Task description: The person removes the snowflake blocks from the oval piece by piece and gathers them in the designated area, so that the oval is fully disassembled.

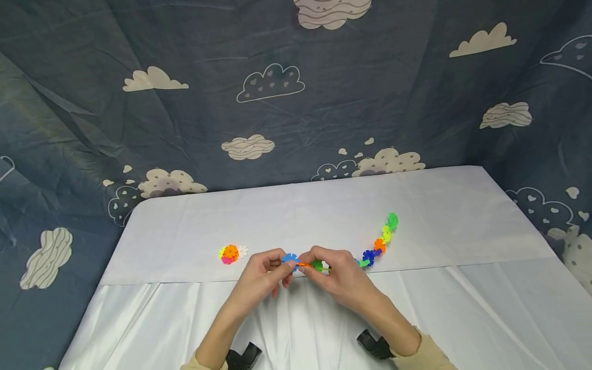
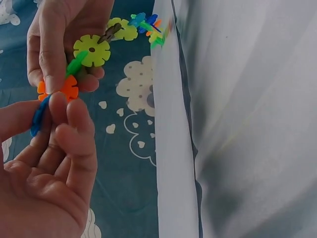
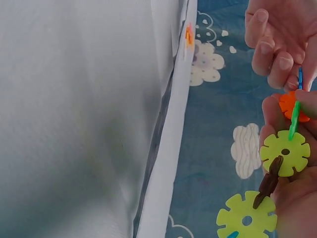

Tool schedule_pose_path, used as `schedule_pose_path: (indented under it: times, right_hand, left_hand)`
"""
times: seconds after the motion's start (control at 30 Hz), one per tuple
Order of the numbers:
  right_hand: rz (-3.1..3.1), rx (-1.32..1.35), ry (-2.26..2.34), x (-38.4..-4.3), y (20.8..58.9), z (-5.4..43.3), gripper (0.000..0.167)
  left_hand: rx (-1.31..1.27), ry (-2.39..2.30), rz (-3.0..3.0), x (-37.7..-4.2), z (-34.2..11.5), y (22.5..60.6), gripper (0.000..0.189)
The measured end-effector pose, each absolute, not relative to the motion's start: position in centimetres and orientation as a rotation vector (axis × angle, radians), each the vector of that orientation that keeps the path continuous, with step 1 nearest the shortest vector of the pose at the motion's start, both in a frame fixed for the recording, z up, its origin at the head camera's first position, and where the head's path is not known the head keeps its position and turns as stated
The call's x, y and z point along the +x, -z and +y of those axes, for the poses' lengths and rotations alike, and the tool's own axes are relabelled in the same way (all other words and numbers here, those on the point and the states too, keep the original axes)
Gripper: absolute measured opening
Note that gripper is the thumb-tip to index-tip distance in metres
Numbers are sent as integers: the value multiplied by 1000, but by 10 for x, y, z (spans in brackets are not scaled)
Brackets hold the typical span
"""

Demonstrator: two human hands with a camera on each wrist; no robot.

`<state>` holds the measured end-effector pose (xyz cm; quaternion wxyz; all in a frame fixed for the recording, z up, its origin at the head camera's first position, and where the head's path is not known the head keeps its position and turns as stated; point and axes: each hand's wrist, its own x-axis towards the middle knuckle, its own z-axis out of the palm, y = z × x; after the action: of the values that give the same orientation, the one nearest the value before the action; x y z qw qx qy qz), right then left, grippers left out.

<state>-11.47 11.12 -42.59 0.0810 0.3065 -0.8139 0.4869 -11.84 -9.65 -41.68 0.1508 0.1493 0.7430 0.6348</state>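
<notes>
Both hands meet above the front of the white table. A blue notched flower disc (image 1: 290, 257) is pinched between thumb and fingers of the left hand (image 1: 262, 273). The right hand (image 1: 342, 275) pinches an orange flower disc (image 3: 287, 105), the end piece of a linked chain. The blue disc, edge-on in the left wrist view, sits right at the orange disc's rim. After the orange come a green disc (image 3: 294, 119), a yellow-green disc (image 3: 292, 148) and a brown disc (image 3: 269, 182). The chain's far part (image 1: 380, 245) curves back along the table, right of the right hand.
A small pile of loose flower discs (image 1: 230, 252), orange, pink, yellow and white, lies left of the hands. White cloth (image 1: 444, 221) covers the table and hangs over its front edge. A dark curtain with cloud prints (image 1: 203, 118) stands behind.
</notes>
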Motion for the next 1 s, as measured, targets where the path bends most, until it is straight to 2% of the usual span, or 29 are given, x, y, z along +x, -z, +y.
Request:
schedule_pose_path:
  times: [0.6,1.0]
  right_hand:
    - [-2427,949,-1466,-115,435,106,14]
    - [-2359,926,-1506,-115,433,107,15]
  left_hand:
    - [359,-1717,2310,-114,-94,413,19]
    - [254,-2060,1831,-117,-90,420,16]
